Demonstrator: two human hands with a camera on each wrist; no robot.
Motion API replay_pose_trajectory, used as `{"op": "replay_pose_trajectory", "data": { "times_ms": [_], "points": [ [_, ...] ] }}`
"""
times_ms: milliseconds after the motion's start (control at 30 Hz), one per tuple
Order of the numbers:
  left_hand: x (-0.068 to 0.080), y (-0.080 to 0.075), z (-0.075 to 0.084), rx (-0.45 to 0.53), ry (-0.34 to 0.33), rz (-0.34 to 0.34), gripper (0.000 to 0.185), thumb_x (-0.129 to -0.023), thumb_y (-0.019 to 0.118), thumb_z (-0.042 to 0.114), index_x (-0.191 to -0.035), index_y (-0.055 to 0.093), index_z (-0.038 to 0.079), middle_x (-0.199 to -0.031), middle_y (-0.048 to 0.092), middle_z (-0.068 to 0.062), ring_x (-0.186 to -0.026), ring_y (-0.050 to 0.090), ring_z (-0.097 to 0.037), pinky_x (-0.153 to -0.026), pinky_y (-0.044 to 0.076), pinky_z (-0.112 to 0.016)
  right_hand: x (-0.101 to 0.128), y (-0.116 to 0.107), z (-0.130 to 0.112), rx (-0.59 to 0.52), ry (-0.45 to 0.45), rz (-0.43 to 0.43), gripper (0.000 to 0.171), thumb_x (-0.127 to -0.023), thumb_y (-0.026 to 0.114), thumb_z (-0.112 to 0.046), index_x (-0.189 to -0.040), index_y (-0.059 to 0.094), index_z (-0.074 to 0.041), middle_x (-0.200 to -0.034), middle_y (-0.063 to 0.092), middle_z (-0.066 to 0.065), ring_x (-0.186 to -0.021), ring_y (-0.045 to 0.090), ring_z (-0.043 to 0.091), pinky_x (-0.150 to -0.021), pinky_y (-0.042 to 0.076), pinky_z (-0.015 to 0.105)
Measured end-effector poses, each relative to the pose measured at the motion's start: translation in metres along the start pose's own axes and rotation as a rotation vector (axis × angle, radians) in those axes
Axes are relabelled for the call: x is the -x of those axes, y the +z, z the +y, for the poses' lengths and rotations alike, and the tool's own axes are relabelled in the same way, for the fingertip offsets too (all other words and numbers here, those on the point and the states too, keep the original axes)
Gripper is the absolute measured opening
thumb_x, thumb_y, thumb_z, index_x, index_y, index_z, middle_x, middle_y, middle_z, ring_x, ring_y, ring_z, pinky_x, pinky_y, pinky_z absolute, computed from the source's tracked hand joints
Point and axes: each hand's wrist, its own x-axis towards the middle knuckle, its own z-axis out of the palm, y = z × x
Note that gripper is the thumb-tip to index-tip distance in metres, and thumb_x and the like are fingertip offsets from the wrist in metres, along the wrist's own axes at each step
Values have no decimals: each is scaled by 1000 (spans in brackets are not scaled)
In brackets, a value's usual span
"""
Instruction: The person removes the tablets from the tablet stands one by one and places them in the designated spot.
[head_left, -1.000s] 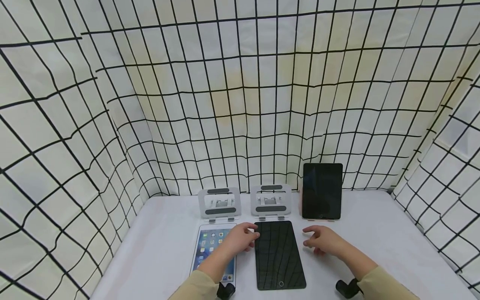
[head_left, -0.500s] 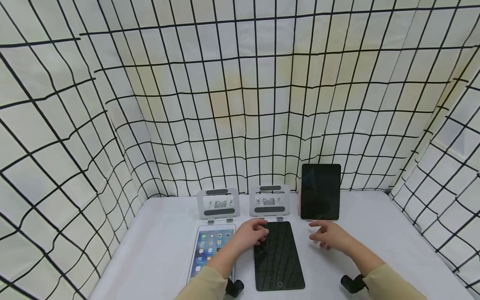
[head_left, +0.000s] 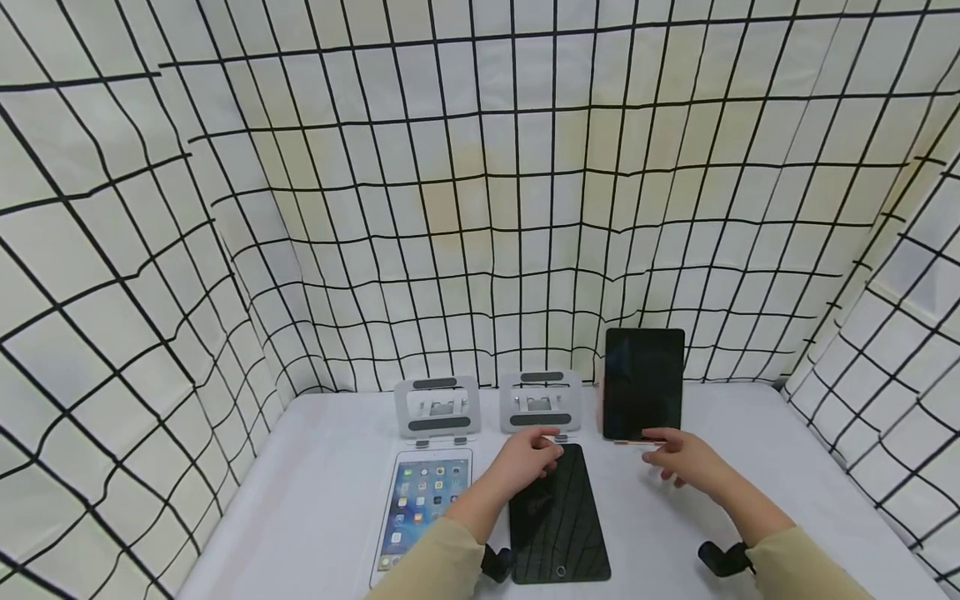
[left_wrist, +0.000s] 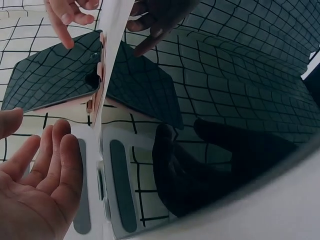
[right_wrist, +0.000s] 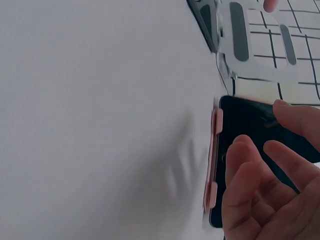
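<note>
My left hand (head_left: 528, 458), fingers loosely bent and holding nothing, hovers over the far end of a black tablet (head_left: 562, 525) lying flat. Its dark reflection shows in that glossy screen in the left wrist view. To the right, my empty right hand (head_left: 686, 462) is at the lower edge of an upright black tablet (head_left: 643, 383). The right wrist view has the fingers (right_wrist: 245, 170) loosely bent in front of this tablet's screen. Pink clips of a stand (right_wrist: 213, 195) hold its bottom edge. A white tablet (head_left: 420, 500), screen lit with app icons, lies left of my left forearm.
Two grey tablet stands, a left one (head_left: 437, 407) and a middle one (head_left: 540, 402), stand upright at the back of the white table (head_left: 300, 500). Behind them hangs a white cloth (head_left: 450, 208) with a black grid, which also encloses both sides.
My left hand has moved right, from the flat black tablet's left edge to over its far end. My right hand has moved right and away from me, up to the upright tablet's lower edge.
</note>
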Motion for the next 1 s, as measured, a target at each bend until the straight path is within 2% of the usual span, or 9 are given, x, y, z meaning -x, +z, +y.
{"op": "replay_pose_trajectory", "data": {
  "times_ms": [267, 467, 700, 1000],
  "points": [
    [-14, 12, 6, -3, 13, 10, 41, -97, 63, 15, -135, 58, 3, -93, 65, 0, -74, 65, -11, -64, 53, -26, -4, -19, 13, -60, -3, 37, 56, -98, 63, -24, -146, 43, 0, -110, 66, 20, -85, 62, 27, -70, 54, 38],
    [-29, 24, 3, 12, 32, 79, 40, -97, 60, 12, -135, 57, 3, -90, 65, 3, -70, 65, -7, -60, 53, -24, -6, -28, 17, -102, 0, 81, 59, -101, 57, -27, -150, 36, -1, -120, 60, 27, -94, 62, 30, -76, 55, 38],
    [-45, 38, 9, 32, 22, 120, 40, -98, 60, 15, -138, 57, 9, -94, 65, 2, -74, 68, -15, -60, 52, -25, -10, -34, 19, -156, 4, 164, 61, -102, 56, -27, -153, 32, -2, -125, 58, 29, -97, 62, 29, -75, 54, 33],
    [-61, 50, 18, -40, 20, 124, 46, -99, 60, 19, -144, 52, 16, -93, 65, 3, -75, 68, -10, -68, 51, -28, -21, -42, 18, -243, 19, 267, 62, -103, 53, -28, -155, 28, -6, -132, 54, 29, -105, 60, 36, -74, 54, 26]
  ]
}}
